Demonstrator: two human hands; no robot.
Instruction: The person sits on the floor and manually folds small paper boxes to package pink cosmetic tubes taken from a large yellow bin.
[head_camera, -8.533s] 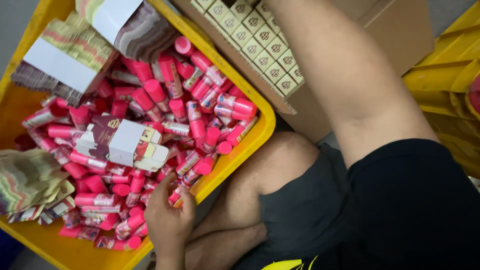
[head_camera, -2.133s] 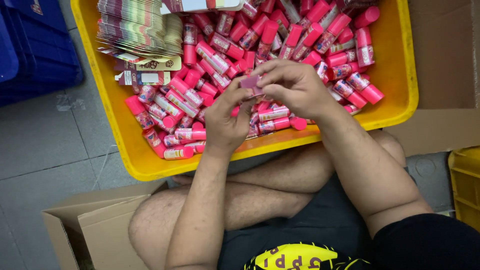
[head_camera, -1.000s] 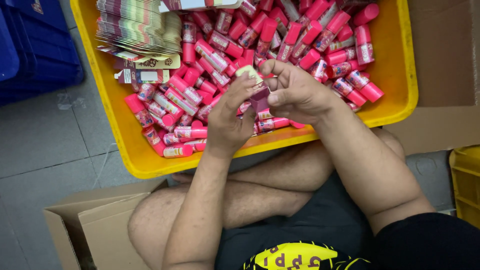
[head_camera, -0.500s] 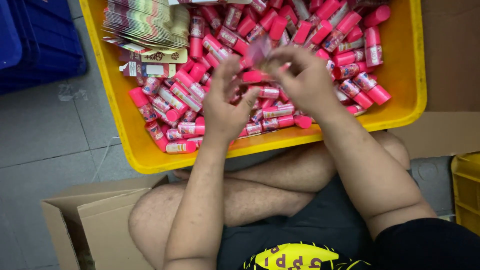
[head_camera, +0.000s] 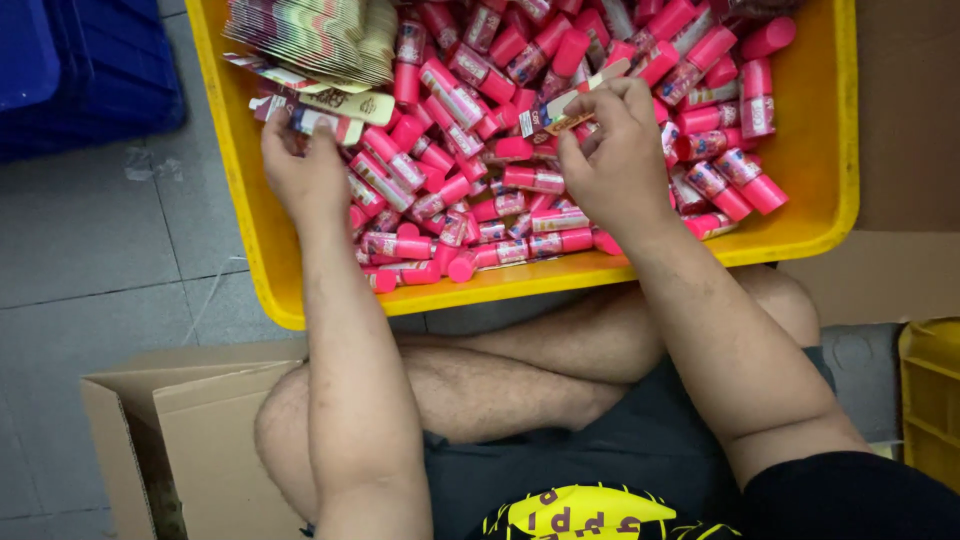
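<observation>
Sitting cross-legged, we see one open cardboard box (head_camera: 190, 440) nearest us on the floor. Beyond our knees lies one yellow tray (head_camera: 820, 215) heaped with pink tubes (head_camera: 470, 185), too many to count. Our right hand (head_camera: 615, 165) pinches one flat printed carton (head_camera: 570, 105) mid-tray. Our left hand (head_camera: 300, 170) touches a carton (head_camera: 315, 122) at the left edge; its grip we cannot tell. A carton stack (head_camera: 315, 35) fills the far-left corner.

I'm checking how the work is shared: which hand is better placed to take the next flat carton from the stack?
Probably the left hand: its fingers already rest on the flat cartons in the yellow bin, while the right hand holds a boxed tube.
</observation>
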